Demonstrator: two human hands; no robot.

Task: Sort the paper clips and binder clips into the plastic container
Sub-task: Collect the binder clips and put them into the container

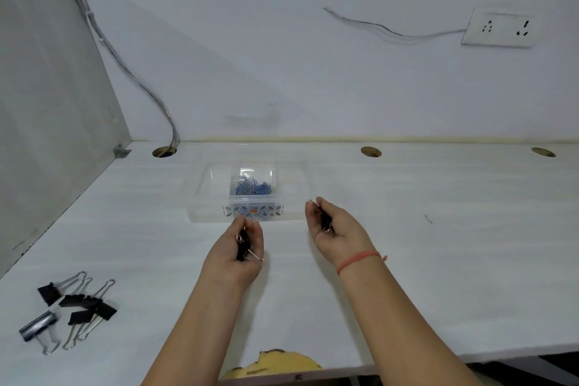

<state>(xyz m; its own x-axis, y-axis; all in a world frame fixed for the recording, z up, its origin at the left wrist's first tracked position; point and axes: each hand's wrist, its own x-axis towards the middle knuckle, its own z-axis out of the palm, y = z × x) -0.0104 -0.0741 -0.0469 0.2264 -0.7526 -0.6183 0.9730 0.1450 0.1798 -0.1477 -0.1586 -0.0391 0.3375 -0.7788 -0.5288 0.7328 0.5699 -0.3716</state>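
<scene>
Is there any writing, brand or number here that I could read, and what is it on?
No text can be read anywhere.
Orange label on the front of the plastic container: too small and blurred to read.
Wall socket: no legible marking.

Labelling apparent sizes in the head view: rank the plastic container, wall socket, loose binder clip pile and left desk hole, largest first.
1. plastic container and binder clip pile, about alike; the pile sits nearer the camera
2. wall socket
3. left desk hole
</scene>
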